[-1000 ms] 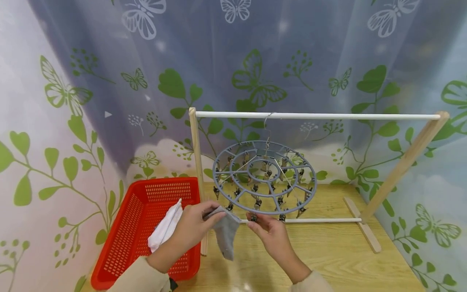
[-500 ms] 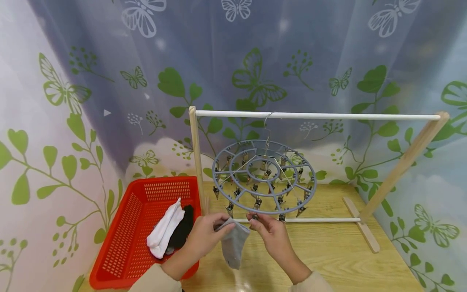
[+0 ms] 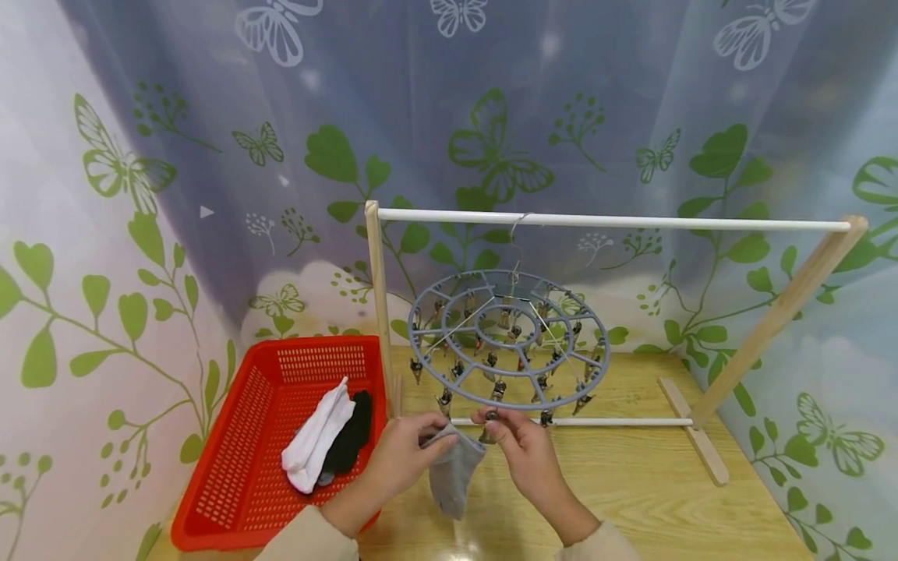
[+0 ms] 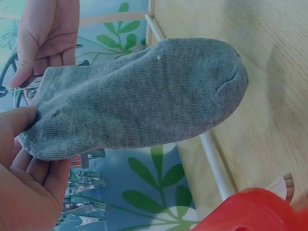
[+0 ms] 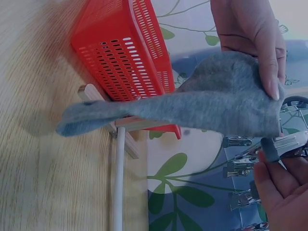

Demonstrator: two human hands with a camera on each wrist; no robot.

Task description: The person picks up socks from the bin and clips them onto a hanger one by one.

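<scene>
My left hand (image 3: 401, 458) pinches a grey sock (image 4: 154, 96) by its cuff, and the toe hangs down. Beside it, my right hand (image 3: 528, 456) grips a metal clip (image 5: 290, 143) between thumb and fingers at the front of a round grey clip hanger (image 3: 606, 343). The sock's cuff lies right by the clip's tip in the right wrist view; whether they touch I cannot tell. Several more clips dangle from the hanger's rings. The hanger hangs by a hook from the white bar (image 3: 631, 222) of a wooden rack.
A red perforated basket (image 3: 330, 341) stands at the left with a white sock (image 3: 319, 436) and a black sock-like cloth (image 3: 352, 438) inside. The rack's right post (image 3: 786, 312) slants toward its foot (image 3: 694, 432). A lower white rod (image 3: 617, 423) crosses above the wooden tabletop (image 3: 631, 491).
My left hand has carried the grey sock rightward and slightly down, closer to my right hand. The right hand stays on the clip, which now shows more below its fingers. The black cloth has come into view.
</scene>
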